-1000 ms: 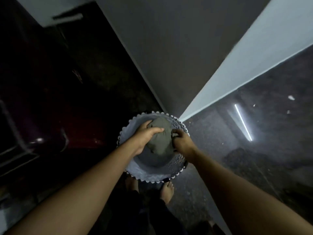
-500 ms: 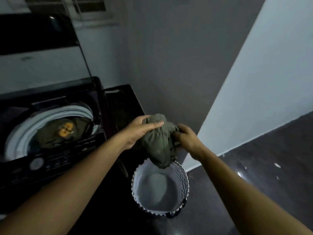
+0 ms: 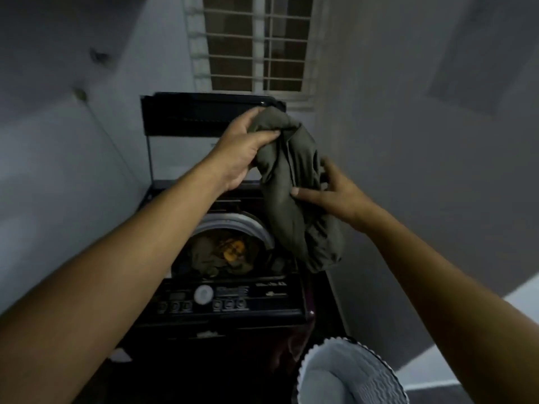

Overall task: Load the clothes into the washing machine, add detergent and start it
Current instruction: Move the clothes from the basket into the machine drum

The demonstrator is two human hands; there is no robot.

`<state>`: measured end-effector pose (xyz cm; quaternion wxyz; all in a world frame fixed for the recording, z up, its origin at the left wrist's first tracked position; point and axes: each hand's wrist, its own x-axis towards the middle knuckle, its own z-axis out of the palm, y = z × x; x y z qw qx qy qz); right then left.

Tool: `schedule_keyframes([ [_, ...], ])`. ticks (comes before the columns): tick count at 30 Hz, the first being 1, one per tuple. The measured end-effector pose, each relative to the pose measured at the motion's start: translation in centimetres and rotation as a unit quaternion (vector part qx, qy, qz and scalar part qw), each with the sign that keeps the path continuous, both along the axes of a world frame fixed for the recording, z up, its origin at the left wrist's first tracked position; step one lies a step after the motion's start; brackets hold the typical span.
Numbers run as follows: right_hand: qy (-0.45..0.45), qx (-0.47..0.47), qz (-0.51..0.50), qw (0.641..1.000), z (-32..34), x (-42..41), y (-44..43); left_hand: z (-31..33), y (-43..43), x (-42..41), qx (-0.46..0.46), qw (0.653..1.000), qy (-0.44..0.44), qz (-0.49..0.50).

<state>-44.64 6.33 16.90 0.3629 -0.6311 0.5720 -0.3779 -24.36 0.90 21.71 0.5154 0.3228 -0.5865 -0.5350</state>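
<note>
Laundry in mid-air: the olive garment (image 3: pixel 294 193) hangs bunched in the centre of the frame, above and a touch right of the washing machine's drum opening (image 3: pixel 233 227). The left hand (image 3: pixel 242 153) has its fingers curled tight round the top knot of cloth. The right hand (image 3: pixel 335 196), lower and to the right, pinches the hanging length, thumb pressed on the front, fingers behind the cloth and partly hidden. So the cloth runs from one grip down through the other, its tail dangling free below both. To load it well, I'd say carry it left until the tail sits over the drum, lower it in, then let go, so nothing drapes over the rim. Clothes (image 3: pixel 224 255) already lie in the drum. Behind stands the raised lid (image 3: pixel 201 118), nearer the camera the control panel (image 3: pixel 210 298), and the laundry basket (image 3: pixel 350 374) sits in the lower right corner.
</note>
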Motion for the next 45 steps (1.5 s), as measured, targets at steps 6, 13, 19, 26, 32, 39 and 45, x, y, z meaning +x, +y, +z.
schedule_keyframes([
  [6,0.033,0.045,-0.007,0.998,-2.4,9.4,-7.3,-0.3,-5.7,11.6,-0.003,0.999,0.022,0.035],
  [13,-0.213,0.046,-0.082,0.972,-2.3,16.8,-12.9,-7.2,-10.3,21.1,0.072,0.991,-0.104,0.031],
  [19,-0.141,0.079,-0.124,0.979,-7.3,17.9,-14.8,-13.8,-12.9,23.9,0.111,0.980,-0.162,0.022],
  [26,-0.115,0.073,-0.189,0.972,-11.7,15.8,-16.4,-17.8,-15.3,25.0,0.164,0.971,-0.171,0.035],
  [32,0.050,0.131,-0.139,0.980,-16.0,15.3,-18.0,-21.9,-16.0,23.8,0.184,0.958,-0.217,0.032],
  [39,0.211,0.374,0.060,0.901,-21.2,16.1,-16.8,-32.3,-14.7,19.9,0.117,0.885,-0.435,-0.117],
  [45,0.187,0.389,0.100,0.896,-27.7,16.1,-17.1,-37.5,-17.1,18.0,0.257,0.823,-0.496,-0.107],
])
